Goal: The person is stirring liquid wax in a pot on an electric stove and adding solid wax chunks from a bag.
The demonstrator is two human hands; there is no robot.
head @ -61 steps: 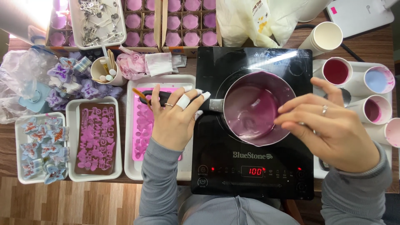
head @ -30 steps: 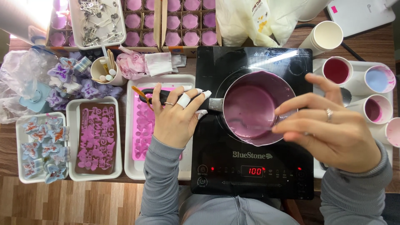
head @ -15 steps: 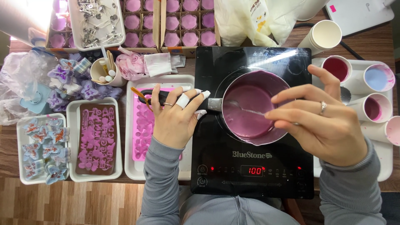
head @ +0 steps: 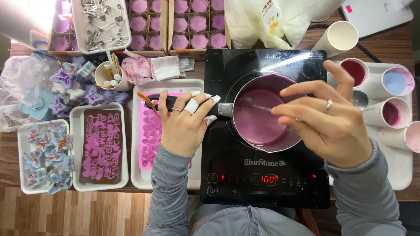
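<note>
Saucepan (head: 262, 116) of purple wax sits mid-frame on the induction cooktop (head: 262, 175); your left hand (head: 183, 124) clamps its handle, your right hand (head: 328, 126) pinches a spoon (head: 262, 107) over it.

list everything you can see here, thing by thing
saucepan: 1, metal, purple liquid inside, on the cooktop
induction cooktop: 1, black, red lit display, table centre
stirrer: 1, thin, metallic, tip in the liquid
pink mould: 1, in white tray under the left hand
brown letter mould: 1, pink-filled, in white tray, left
butterfly pieces: several, blue and purple, far-left tray
paper cups: about 4, red, blue, pink contents, right tray
empty paper cup: 1, white, top right
boxes of purple pieces: 2, cardboard, top
wick tray: 1, white, metal parts, top left
left hand: taped fingers, gripping the black pan handle
right hand: ringed, holding the stirrer over the saucepan
</note>
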